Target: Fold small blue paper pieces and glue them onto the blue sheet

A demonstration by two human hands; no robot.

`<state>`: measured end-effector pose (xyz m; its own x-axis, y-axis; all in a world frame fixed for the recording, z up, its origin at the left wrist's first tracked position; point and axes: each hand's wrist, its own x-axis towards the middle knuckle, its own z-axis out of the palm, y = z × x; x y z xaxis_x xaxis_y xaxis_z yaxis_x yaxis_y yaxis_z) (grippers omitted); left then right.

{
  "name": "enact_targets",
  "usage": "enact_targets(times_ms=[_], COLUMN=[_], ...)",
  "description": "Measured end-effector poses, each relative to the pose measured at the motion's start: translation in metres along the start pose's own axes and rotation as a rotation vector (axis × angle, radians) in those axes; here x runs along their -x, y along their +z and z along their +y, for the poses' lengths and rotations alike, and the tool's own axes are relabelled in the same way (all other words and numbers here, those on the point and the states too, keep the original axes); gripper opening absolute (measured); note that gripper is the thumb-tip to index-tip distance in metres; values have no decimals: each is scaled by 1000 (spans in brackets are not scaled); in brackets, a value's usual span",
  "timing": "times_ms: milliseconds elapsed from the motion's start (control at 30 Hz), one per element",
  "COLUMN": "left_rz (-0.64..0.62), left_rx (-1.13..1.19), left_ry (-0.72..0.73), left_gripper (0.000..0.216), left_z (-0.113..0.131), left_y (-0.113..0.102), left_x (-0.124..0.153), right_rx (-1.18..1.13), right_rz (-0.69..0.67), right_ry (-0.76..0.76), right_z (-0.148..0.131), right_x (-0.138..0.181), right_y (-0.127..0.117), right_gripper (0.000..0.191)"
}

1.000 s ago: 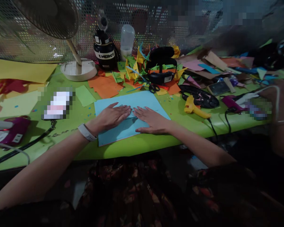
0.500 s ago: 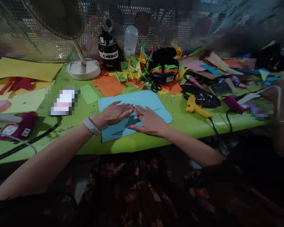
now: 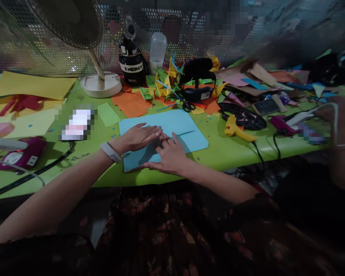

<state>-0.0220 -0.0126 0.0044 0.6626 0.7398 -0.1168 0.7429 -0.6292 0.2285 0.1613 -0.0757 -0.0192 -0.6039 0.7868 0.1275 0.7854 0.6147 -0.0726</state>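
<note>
Head camera: two bare hands are pressing on one blue paper sheet (image 3: 186, 124), which is lying near the front edge of the green table (image 3: 218, 153). The left hand (image 3: 138, 137), wearing one white wristband (image 3: 110, 151), is lying palm-down, its fingers straight and close together. The right hand (image 3: 168, 155), at its 4 o'clock, is spreading flat likewise and gripping nothing. One pair of scissors (image 3: 186, 106) is lying at the sheet's 12 o'clock and one yellow glue gun (image 3: 235, 130) at its 3 o'clock.

Both hands (image 3: 153, 147) flat on blue paper (image 3: 186, 128), green table (image 3: 227, 153).
</note>
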Motion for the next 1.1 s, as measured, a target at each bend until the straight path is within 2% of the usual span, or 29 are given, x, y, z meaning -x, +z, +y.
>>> enact_targets(times_ms=[233,467,567,733,900,1100], left_rz=[-29,-27,-25,-11,-2,33], left_rx=[25,-3,8,-12,-45,-45], left_ry=[-30,34,20,-15,-9,26], left_gripper=[69,66,69,74,71,73], left_z=[3,-9,-7,1,1,-3], left_y=[-4,4,3,2,5,9], left_x=[0,1,2,3,2,2], right_rx=[-22,-151,-172,-121,-8,27], right_rz=[57,-9,13,1,-19,14], right_ry=[-18,-106,-125,-38,46,234], right_z=[-13,-11,1,26,44,87], right_x=[-2,-5,-2,7,22,42], right_y=[1,-5,-7,-5,-4,-10], right_gripper=[103,87,91,101,100,102])
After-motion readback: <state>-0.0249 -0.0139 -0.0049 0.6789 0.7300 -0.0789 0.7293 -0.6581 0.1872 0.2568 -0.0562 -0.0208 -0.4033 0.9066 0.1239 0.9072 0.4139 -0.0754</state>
